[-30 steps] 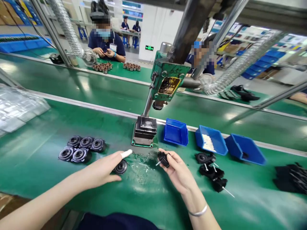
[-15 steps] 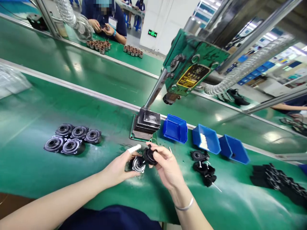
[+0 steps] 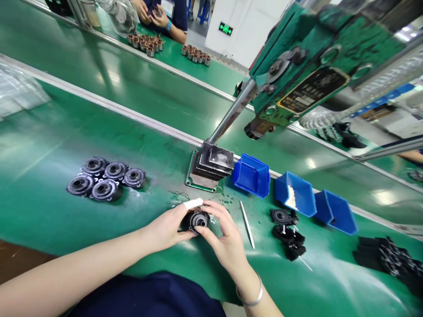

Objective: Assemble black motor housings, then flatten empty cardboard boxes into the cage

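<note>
My left hand (image 3: 167, 228), a white cover on one fingertip, is wrapped around a round black housing (image 3: 198, 219) above the green bench. My right hand (image 3: 226, 235) closes on the same housing from the other side, its thumb on the front face and its fingers over the top. The face shows concentric rings and a dark raised centre. Most of the housing's body is hidden by my left hand. A thin white stick (image 3: 247, 224) lies on the bench to the right of my right hand.
Beyond my hands stands a green press (image 3: 297, 83) over a metal block (image 3: 214, 163). Several finished-looking round housings (image 3: 105, 189) sit at left. Blue bins (image 3: 253, 174) line the right, with black parts (image 3: 289, 235) before them. Across the bench, a person's hands (image 3: 153, 15) hold something small near copper-wound parts (image 3: 145, 43).
My right hand has brought its round black part against the housing in my left hand; the two now sit together. The view has shifted, and the white stick shows more fully.
</note>
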Tool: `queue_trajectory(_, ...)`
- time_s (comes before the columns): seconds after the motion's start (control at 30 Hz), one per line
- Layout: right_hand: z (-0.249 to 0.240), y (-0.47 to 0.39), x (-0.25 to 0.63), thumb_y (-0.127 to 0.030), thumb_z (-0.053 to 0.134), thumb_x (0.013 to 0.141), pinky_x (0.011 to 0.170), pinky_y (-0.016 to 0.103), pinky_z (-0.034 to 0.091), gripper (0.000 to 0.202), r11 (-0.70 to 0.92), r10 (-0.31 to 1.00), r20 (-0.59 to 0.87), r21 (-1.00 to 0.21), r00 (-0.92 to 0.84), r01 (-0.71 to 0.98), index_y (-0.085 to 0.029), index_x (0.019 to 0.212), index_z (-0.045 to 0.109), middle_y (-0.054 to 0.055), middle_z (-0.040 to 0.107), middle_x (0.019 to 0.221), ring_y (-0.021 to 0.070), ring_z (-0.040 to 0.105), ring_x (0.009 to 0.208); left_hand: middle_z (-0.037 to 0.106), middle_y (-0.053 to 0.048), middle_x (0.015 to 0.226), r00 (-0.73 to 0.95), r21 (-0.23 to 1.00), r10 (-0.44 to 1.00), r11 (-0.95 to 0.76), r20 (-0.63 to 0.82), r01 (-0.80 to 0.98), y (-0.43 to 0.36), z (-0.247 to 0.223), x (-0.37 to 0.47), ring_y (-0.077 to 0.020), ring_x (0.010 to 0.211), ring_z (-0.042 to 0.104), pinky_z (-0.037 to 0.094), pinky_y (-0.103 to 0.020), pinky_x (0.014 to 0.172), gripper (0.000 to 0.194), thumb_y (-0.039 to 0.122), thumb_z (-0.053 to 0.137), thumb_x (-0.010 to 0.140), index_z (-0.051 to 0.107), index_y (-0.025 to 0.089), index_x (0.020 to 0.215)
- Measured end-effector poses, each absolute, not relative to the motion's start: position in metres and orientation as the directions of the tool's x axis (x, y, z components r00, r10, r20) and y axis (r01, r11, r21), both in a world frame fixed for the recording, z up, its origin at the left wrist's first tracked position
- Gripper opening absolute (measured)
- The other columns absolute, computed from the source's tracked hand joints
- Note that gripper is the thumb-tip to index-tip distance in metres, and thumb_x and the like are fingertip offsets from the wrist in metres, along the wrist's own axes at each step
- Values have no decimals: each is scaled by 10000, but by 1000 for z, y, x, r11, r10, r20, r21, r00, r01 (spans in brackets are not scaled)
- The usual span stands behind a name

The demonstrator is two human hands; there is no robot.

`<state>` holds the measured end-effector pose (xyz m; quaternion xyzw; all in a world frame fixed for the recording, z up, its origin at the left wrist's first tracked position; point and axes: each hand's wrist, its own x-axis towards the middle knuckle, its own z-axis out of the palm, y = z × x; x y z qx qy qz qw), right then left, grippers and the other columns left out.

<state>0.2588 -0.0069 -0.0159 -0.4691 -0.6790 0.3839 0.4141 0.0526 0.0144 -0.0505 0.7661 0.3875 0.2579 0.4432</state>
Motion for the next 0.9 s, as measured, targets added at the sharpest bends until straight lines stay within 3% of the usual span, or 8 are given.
queue_trajectory(0.07,-23,-10,258,-246,708,884,1124,436,433,525,236,965,177,-908,-195,347,-341,1355,497,58,561,1347,215,510,1299,599,-127,1313,564,848,819,-368,103,380,14,-52,53,-250,1225,599,514,-428,1051,729,232,728,834,318,225,1437)
queue_trajectory(0.17,-33,-13,257,-272,679,906,1131,482,434,559,198,973,142,-921,-185,335,-347,1395,418,68,533,1378,232,510,1307,587,-115,1286,605,820,771,-469,199,329,16,-49,53,-223,1201,602,529,-372,1023,567,188,697,852,429,231,1350)
queue_trajectory(0.43,-38,-14,253,-317,653,926,1132,481,439,524,231,964,165,-909,-210,346,-316,1391,412,85,529,1361,234,501,1309,608,-87,1187,586,810,758,-518,286,276,19,-45,56,-185,1111,620,545,-314,961,473,127,691,832,511,220,1259)
queue_trajectory(0.57,-4,0,278,-411,690,890,1130,493,440,639,263,950,155,-865,-272,427,-286,1440,390,110,512,1402,261,492,1319,631,-76,1154,591,775,737,-567,328,278,23,-20,56,-175,1084,626,545,-293,943,483,132,706,824,545,217,1272)
queue_trajectory(0.67,56,29,314,-356,644,930,1108,479,460,539,399,907,414,-794,-73,458,-272,1422,441,116,526,1372,252,544,1260,645,-59,1184,589,708,699,-648,406,281,50,25,56,-173,1114,618,530,-294,973,497,178,707,842,551,253,1308)
queue_trajectory(0.77,138,77,346,-273,680,904,1068,417,494,518,619,610,783,-567,122,544,-266,1385,485,111,493,1383,221,578,1218,647,-58,1231,493,681,728,-660,476,317,94,65,65,-201,1149,616,516,-356,1028,479,247,734,829,579,256,1282)
queue_trajectory(0.83,196,117,359,-277,665,913,1073,352,480,546,710,450,888,-421,96,564,-198,1411,457,144,413,1460,202,494,1326,649,-66,1234,458,757,771,-595,442,270,126,75,77,-216,1137,635,529,-387,1025,495,271,756,798,585,228,1260)
queue_trajectory(0.9,250,156,367,-333,643,914,1068,301,455,636,740,419,904,-391,80,548,-61,1434,398,199,343,1521,206,385,1418,656,-66,1224,492,860,799,-480,347,174,152,73,90,-218,1120,655,530,-406,1033,526,275,776,762,572,200,1241)
